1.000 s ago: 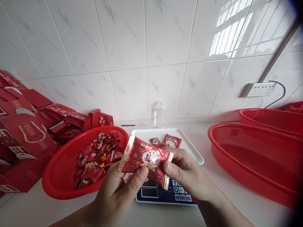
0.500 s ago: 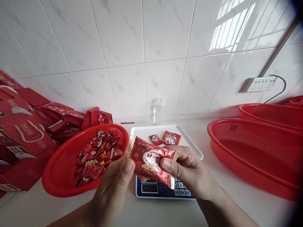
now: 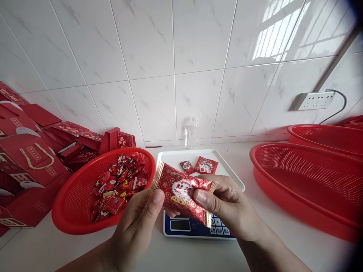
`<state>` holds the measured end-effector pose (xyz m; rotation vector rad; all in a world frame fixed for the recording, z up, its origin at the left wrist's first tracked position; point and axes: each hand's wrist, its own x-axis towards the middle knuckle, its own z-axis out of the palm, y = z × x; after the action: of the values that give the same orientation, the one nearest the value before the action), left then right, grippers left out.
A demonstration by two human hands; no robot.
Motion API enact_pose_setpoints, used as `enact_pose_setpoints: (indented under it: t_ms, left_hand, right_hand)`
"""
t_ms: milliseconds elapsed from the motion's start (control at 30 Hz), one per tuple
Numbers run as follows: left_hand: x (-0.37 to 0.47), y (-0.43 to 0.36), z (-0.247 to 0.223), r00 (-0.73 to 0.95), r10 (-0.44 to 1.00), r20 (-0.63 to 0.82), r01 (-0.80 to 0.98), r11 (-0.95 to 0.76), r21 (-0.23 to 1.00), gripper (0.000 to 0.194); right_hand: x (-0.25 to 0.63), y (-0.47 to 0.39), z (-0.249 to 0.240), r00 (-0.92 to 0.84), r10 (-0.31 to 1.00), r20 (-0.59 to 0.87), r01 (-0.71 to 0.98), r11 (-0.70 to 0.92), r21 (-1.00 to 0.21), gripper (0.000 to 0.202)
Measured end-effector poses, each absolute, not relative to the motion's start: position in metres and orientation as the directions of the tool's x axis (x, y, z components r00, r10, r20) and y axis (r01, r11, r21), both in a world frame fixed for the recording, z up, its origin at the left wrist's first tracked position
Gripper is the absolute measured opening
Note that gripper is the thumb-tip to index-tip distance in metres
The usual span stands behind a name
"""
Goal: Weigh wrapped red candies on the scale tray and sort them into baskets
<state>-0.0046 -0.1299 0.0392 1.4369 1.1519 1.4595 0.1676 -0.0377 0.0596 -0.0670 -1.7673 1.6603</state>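
Both hands up over the white surface point(image 3: 255, 249), sharing one shiny red foil sachet with gold crimped ends and a white round emblem point(image 3: 181, 192). Left hand point(image 3: 136, 230) pinches its lower left part, thumb on the printed face, grip closed on the foil. Right hand point(image 3: 229, 207) pinches the right end near the gold crimp, thumb on top, grip also closed on the foil. Sachet's long axis runs from 10 o'clock (upper left crimp) to 4 o'clock (lower right crimp), printed face toward the camera; left end stands free above the left thumb. Neither hand is nearer, as both are on it, one per end. Directly under the sachet: a blue-and-white digital scale point(image 3: 195, 228) with a white rectangular tray point(image 3: 232, 177) on top; two small red packets point(image 3: 200, 166) lie on the tray at 12 o'clock from the hands. At 9 o'clock, a round red mesh plastic basket point(image 3: 70, 211) holding a heap of small red wrapped sweets point(image 3: 119, 185). At 3 o'clock, a big red oval mesh basket point(image 3: 306, 185). Stacked red gift boxes point(image 3: 31, 158) far left.
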Motion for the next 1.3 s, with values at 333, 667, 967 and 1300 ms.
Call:
enact_pose_setpoints:
  t_ms: [333, 667, 967, 1300]
  left_hand:
    - [-0.002, -0.127, 0.046, 0.019, 0.948, 0.318, -0.275, -0.301, 0.913, 0.054]
    - [0.003, -0.129, 0.049, -0.139, 0.966, 0.217, -0.225, -0.244, 0.943, 0.029]
    - [-0.006, -0.129, 0.039, -0.077, 0.966, 0.247, 0.243, -0.222, 0.944, 0.044]
    - [-0.154, -0.112, 0.027, -0.288, 0.949, -0.125, 0.819, 0.312, 0.482, 0.027]
  right_hand:
    - [0.162, -0.016, 0.037, -0.294, 0.105, 0.95, 0.048, 0.994, -0.095, 0.052]
    - [0.169, -0.018, 0.041, -0.391, 0.636, 0.666, -0.361, 0.56, -0.746, 0.031]
    - [0.173, -0.024, 0.055, -0.691, 0.617, 0.378, 0.001, 0.523, -0.852, 0.021]
    - [0.179, 0.029, 0.037, -0.443, 0.83, 0.34, 0.343, 0.507, -0.791, 0.029]
